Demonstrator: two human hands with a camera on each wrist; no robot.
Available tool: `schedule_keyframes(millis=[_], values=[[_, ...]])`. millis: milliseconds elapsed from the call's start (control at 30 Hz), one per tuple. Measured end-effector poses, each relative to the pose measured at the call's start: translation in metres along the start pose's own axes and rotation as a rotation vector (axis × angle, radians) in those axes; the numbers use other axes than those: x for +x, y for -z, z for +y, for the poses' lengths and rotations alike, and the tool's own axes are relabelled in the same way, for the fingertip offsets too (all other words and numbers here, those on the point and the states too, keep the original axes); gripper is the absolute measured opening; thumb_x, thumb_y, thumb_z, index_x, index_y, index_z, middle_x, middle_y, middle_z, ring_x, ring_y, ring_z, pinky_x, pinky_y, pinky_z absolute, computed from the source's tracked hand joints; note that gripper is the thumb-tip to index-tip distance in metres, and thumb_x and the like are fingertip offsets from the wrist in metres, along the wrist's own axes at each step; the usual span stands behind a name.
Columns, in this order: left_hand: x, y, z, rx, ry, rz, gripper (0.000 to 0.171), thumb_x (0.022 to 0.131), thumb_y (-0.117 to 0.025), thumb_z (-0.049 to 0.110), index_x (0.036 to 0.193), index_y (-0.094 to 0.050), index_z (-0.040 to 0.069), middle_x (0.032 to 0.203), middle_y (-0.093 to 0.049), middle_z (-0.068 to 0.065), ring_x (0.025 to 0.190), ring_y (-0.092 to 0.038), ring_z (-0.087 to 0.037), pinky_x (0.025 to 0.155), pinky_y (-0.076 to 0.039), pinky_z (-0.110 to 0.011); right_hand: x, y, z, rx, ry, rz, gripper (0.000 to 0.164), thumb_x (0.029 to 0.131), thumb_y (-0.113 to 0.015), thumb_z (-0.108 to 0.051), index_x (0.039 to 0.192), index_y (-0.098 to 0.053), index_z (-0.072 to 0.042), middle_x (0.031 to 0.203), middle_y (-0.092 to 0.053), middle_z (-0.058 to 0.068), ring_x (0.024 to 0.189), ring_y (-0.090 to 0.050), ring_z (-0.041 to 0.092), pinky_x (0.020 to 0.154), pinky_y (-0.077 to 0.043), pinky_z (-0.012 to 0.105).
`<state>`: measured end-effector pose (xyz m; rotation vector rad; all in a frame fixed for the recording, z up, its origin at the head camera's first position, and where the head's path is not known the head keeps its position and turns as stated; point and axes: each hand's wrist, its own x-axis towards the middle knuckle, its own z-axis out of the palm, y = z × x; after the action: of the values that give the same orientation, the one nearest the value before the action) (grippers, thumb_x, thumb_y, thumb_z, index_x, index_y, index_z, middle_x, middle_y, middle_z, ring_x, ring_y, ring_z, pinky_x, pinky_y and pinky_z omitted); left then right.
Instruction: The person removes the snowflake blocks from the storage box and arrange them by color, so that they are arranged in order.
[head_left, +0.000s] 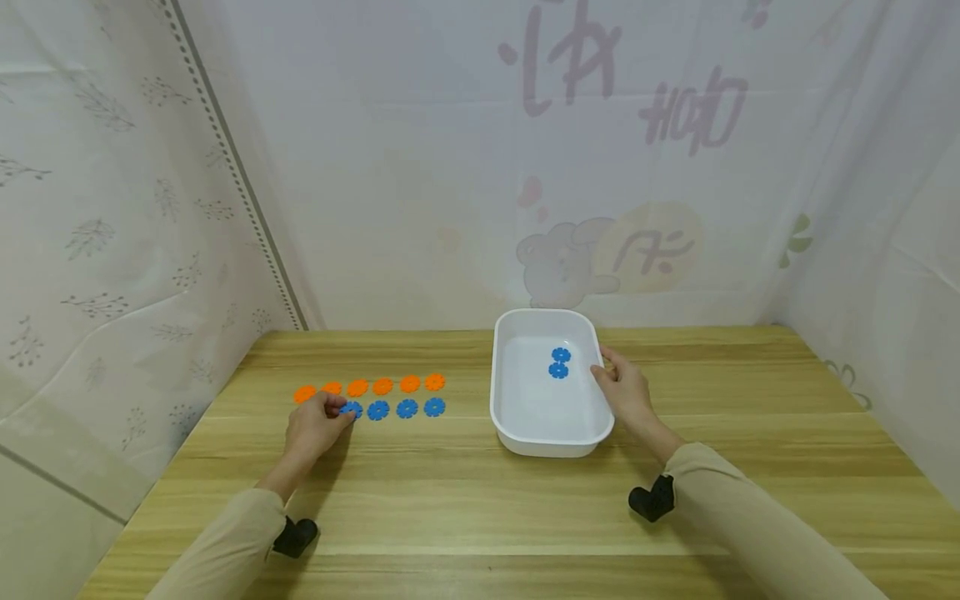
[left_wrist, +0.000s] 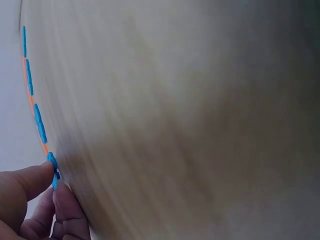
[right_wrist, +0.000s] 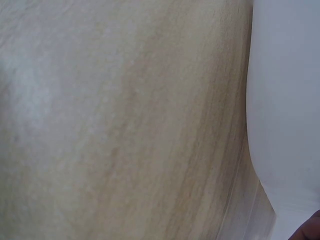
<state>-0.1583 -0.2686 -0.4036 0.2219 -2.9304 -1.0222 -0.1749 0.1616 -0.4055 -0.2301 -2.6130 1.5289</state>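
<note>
My left hand (head_left: 317,423) pinches a blue snowflake disc (left_wrist: 56,180) between thumb and fingertips, at the left end of a row of blue discs. Fingers partly cover that disc. Further along the row, other notched blue discs (head_left: 407,408) lie flat on the table. Behind them runs a row of orange snowflake discs (head_left: 383,386). My right hand (head_left: 626,390) grips the right rim of a white plastic basin (head_left: 551,448), thumb over the edge and fingers outside. Two blue discs (head_left: 558,370) lie inside the basin. In the right wrist view, the basin's outer wall (right_wrist: 285,100) fills the right side.
The wood-grain table (head_left: 450,517) carries both rows and the basin. A printed cloth (head_left: 405,208) hangs behind the table's far edge, with more cloth at both sides. Black wrist mounts (head_left: 296,537) sit on both sleeves.
</note>
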Motion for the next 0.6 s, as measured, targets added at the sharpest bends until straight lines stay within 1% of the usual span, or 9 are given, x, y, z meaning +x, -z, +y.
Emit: schedule_keyframes(millis=[267, 467, 600], values=[[0.0025, 0.0017, -0.0004, 0.026, -0.02, -0.021, 0.028, 0.089, -0.063, 0.013, 0.108, -0.056, -0.008, 0.102, -0.061, -0.025, 0.096, -0.057, -0.038, 0.08, -0.045, -0.048, -0.0004, -0.0004, 0.0007, 0.004, 0.017, 0.006, 0.047, 0.096, -0.051, -0.014, 0.141, -0.041, -0.003, 0.078, -0.057, 0.022, 0.067, -0.056, 0.027, 0.051, -0.047, 0.023], [0.0024, 0.0028, 0.0005, 0.038, -0.042, -0.026, 0.028, 0.089, -0.063, 0.013, 0.107, -0.056, -0.008, 0.102, -0.061, -0.026, 0.096, -0.057, -0.039, 0.081, -0.046, -0.049, -0.0006, -0.0004, 0.0013, 0.017, 0.024, 0.003, 0.047, 0.097, -0.051, -0.014, 0.141, -0.041, -0.003, 0.081, -0.058, 0.023, 0.07, -0.057, 0.029, 0.055, -0.05, 0.027], [0.0009, 0.0038, -0.0005, 0.021, -0.028, -0.044, 0.032, 0.09, -0.062, 0.016, 0.109, -0.055, -0.008, 0.104, -0.06, -0.026, 0.096, -0.056, -0.038, 0.081, -0.047, -0.046, 0.0001, -0.0003, 0.0005, 0.017, 0.033, 0.005, 0.046, 0.096, -0.052, -0.013, 0.14, -0.041, -0.002, 0.078, -0.057, 0.022, 0.068, -0.057, 0.028, 0.053, -0.048, 0.026]])
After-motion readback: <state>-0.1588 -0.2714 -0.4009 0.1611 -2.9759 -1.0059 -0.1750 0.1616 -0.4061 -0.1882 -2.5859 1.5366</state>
